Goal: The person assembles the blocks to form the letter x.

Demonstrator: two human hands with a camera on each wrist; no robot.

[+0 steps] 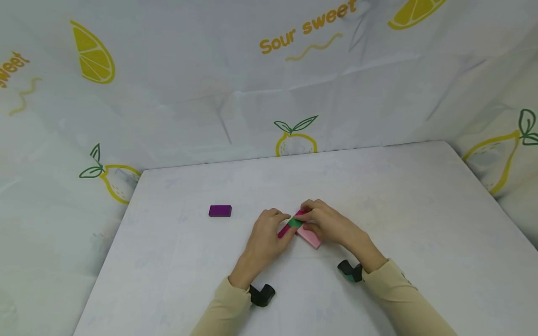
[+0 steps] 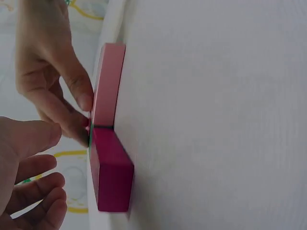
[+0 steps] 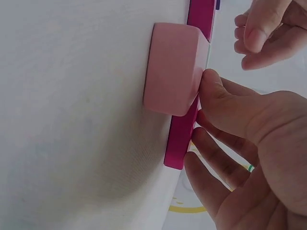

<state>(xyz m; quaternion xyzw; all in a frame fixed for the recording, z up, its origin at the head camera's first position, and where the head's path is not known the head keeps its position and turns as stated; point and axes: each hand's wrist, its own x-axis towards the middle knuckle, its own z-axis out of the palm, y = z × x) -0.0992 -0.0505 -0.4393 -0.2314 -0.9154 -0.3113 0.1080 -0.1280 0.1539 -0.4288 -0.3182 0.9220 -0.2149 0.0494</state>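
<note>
A magenta bar lies on the white table, with a green block at its middle. A pale pink block meets the bar at an angle, its end against the bar's side in the right wrist view. My right hand pinches at the green block with thumb and index finger, the other fingers loose by the magenta bar's far end. On the other side, my left hand holds nothing; its fingers are relaxed and apart from the blocks in the left wrist view.
A purple block lies to the left on the white table. Behind the table hangs a white cloth printed with lemons. Black wrist cameras stick out under both wrists.
</note>
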